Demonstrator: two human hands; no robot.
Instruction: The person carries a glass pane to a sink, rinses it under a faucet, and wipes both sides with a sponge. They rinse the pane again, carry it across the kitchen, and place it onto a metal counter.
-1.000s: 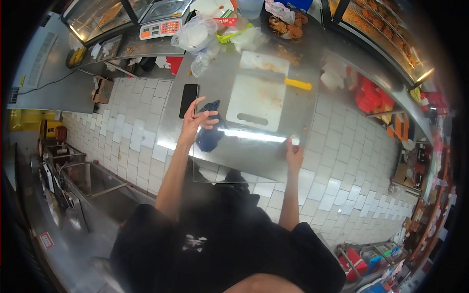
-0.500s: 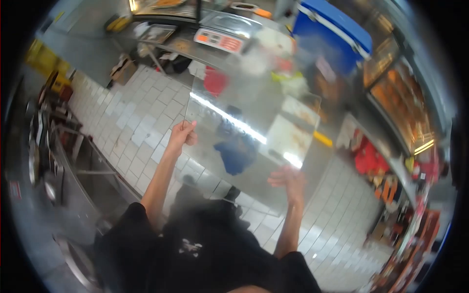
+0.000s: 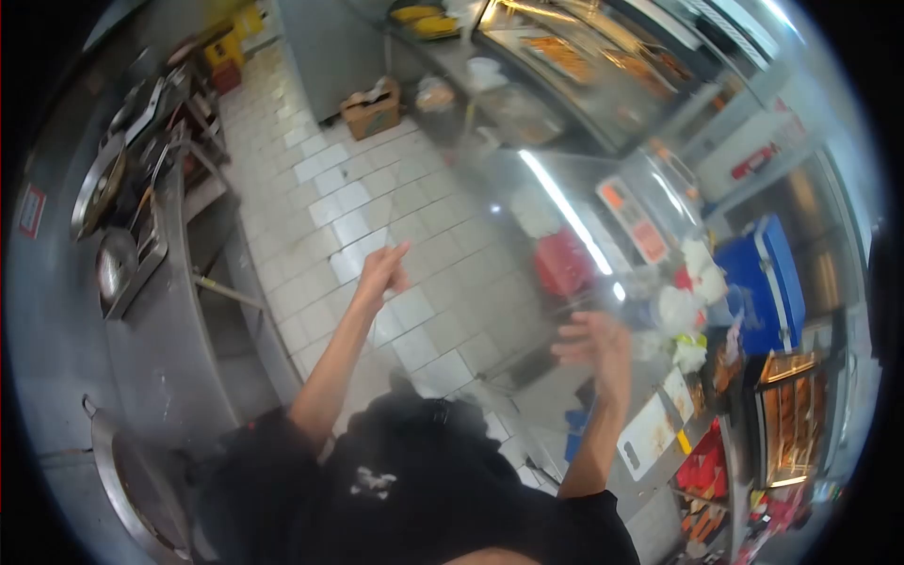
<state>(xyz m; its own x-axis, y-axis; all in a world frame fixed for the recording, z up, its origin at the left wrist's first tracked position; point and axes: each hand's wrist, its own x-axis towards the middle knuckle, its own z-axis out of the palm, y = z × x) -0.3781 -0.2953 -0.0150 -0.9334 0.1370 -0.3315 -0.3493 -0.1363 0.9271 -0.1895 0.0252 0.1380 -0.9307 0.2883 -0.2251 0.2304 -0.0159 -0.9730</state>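
A large clear sheet (image 3: 565, 212), glass or plastic, is held tilted in front of me, with a bright light streak reflected across it. My left hand (image 3: 384, 273) is closed on its near left edge, thumb along the edge. At the near right side, my right hand (image 3: 601, 350) supports the sheet, fingers stretched out flat against it. Exactly where the sheet's far edges lie is hard to make out. Through or behind it appear a red bag (image 3: 563, 264) and a white and orange scale (image 3: 631, 218).
Along the left runs a steel counter (image 3: 202, 367) with several pans, a large wok (image 3: 122, 480) below. Ahead, a cardboard box (image 3: 372, 110) sits on the tiled floor (image 3: 325, 193). To the right are a blue cooler (image 3: 767, 282), white cutting board (image 3: 647, 438) and lit food case (image 3: 796, 424).
My view has turned left, so the scale, cooler and cutting board now lie farther right. The sheet has moved with me, still between both hands, away from above the cutting board.
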